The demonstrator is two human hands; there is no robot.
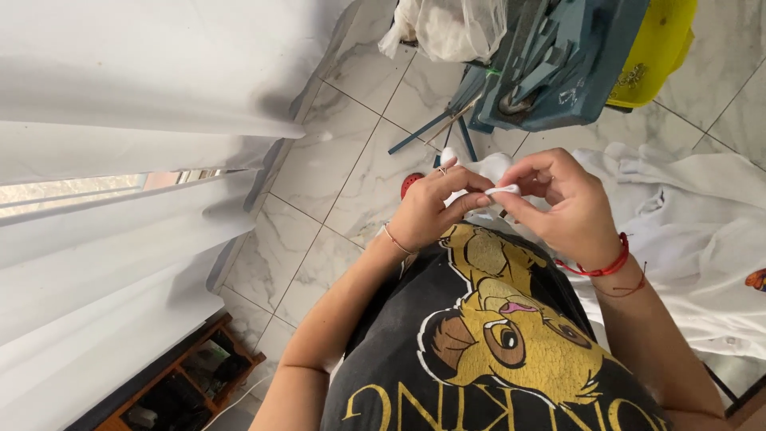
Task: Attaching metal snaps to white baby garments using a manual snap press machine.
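Black cartoon-lion shirt (487, 343) fills the lower frame, and just above it, at centre, the left hand (427, 209) and right hand (568, 209) pinch a small white fabric piece (503, 190) between closed fingers, its shape half hidden, over crumpled white cloth (694, 231) and marble floor (351, 168).

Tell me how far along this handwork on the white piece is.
Done: nothing finished shows. In hand: the left hand and right hand pinch a small white piece between fingertips, over white fabric lying across the lap. Left: cannot tell from this view; the piece is mostly hidden by fingers.
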